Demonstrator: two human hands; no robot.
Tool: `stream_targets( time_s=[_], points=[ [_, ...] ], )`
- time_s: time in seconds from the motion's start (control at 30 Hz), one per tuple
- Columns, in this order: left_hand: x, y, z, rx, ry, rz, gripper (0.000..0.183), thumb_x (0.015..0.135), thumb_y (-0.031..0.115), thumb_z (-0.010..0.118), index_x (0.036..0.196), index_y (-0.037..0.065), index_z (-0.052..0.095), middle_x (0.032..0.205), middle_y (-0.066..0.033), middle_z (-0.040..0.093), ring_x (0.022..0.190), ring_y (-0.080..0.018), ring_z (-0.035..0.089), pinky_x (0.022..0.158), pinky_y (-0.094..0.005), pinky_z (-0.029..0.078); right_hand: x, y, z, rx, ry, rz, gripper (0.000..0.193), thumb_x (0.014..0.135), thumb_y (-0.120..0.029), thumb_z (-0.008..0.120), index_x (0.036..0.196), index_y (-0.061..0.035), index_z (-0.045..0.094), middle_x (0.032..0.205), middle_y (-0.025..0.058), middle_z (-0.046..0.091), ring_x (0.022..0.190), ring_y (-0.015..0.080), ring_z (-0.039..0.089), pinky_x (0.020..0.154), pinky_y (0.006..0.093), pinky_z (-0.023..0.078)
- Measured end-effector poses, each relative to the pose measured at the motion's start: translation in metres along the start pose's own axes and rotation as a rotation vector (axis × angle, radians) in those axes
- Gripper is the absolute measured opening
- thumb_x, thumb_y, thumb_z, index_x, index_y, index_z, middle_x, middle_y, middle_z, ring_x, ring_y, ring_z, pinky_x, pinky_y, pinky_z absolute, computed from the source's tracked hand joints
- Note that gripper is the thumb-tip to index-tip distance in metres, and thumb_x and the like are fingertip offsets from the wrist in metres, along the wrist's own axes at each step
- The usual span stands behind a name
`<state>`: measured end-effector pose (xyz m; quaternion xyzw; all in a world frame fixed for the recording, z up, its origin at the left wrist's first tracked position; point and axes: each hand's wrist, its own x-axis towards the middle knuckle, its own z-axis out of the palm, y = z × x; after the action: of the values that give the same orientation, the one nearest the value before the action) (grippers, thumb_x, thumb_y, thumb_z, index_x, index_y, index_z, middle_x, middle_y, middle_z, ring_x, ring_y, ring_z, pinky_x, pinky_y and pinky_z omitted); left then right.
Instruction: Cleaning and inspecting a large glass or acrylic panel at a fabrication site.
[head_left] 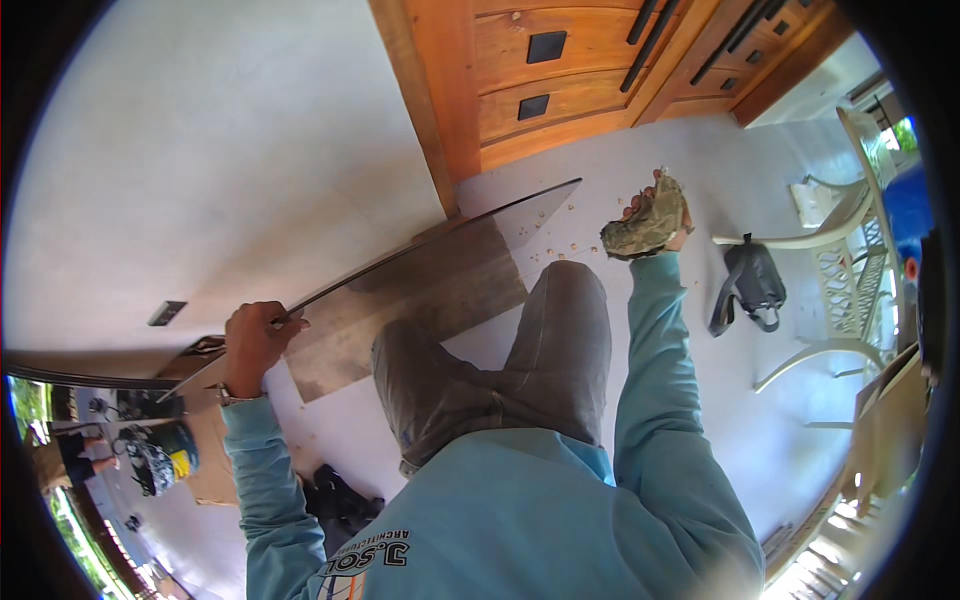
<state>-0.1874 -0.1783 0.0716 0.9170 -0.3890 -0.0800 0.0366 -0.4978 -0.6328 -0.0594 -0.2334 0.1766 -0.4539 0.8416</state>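
A large glass-like pane (430, 290) with a dark upper edge leans in front of me, close to the pale wall. My left hand (260, 345) is closed around that edge near its left end, the thumb pointing right along it. Out to the right, my right hand (682, 238) grips a crumpled camouflage-patterned cloth (640, 226). Fingertips show at the cloth's far side; the rest of the fingers are partly covered by it. The cloth is held apart from the pane.
Wooden cabinets (560, 70) with dark handles stand ahead. Small crumbs lie on the light floor (640, 340) near the pane's far corner. At right are a black bag (752, 285) and a cream ornate chair (845, 280). A dark cloth-like bundle (338, 505) lies by my left arm.
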Motion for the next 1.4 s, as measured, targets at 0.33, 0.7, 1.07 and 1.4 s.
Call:
stream_targets(
  time_s=[0.33, 0.7, 1.07, 1.4],
  points=[
    [0.010, 0.013, 0.010, -0.009, 0.092, -0.050, 0.028, 0.063, 0.033, 0.081, 0.074, 0.009, 0.073, 0.070, -0.0110, 0.068, 0.066, -0.0303, 0.065, 0.064, -0.0381, 0.050, -0.090, 0.201, 0.236, -1.351, -0.651, -1.207, 0.009, 0.073, -0.019, 0.061, 0.079, -0.0116, 0.062, 0.073, 0.0057, 0.057, 0.070, 0.0254, 0.056, 0.066, 0.0434, 0.042],
    [0.027, -0.003, 0.009, -0.043, 0.123, -0.047, 0.025, 0.065, 0.028, 0.080, 0.072, 0.006, 0.072, 0.067, -0.0116, 0.068, 0.061, -0.0274, 0.065, 0.061, -0.0355, 0.049, 0.048, 0.091, 0.105, -1.662, -0.011, -1.255, 0.022, 0.079, -0.031, 0.059, 0.063, -0.0154, 0.063, 0.064, 0.0034, 0.063, 0.063, 0.0289, 0.058, 0.061, 0.0435, 0.043],
    [0.025, -0.001, 0.011, -0.035, 0.114, -0.062, 0.023, 0.066, 0.026, 0.080, 0.069, 0.006, 0.071, 0.068, -0.0101, 0.068, 0.062, -0.0268, 0.066, 0.058, -0.0339, 0.049, 0.046, 0.148, 0.130, -0.788, 0.501, -0.488, 0.061, 0.097, -0.049, 0.041, 0.074, 0.0055, 0.056, 0.065, 0.0179, 0.056, 0.063, 0.0251, 0.050, 0.064, 0.0449, 0.042],
    [0.017, -0.031, 0.020, 0.037, 0.223, 0.013, 0.028, 0.064, 0.041, 0.077, 0.068, 0.014, 0.069, 0.066, -0.0098, 0.065, 0.069, -0.0311, 0.064, 0.065, -0.0414, 0.049, 0.062, 0.052, 0.048, -0.386, 0.454, -0.538, 0.050, 0.093, -0.044, 0.050, 0.105, 0.0030, 0.062, 0.100, 0.0130, 0.065, 0.086, 0.0260, 0.063, 0.077, 0.0400, 0.054]
  ],
)
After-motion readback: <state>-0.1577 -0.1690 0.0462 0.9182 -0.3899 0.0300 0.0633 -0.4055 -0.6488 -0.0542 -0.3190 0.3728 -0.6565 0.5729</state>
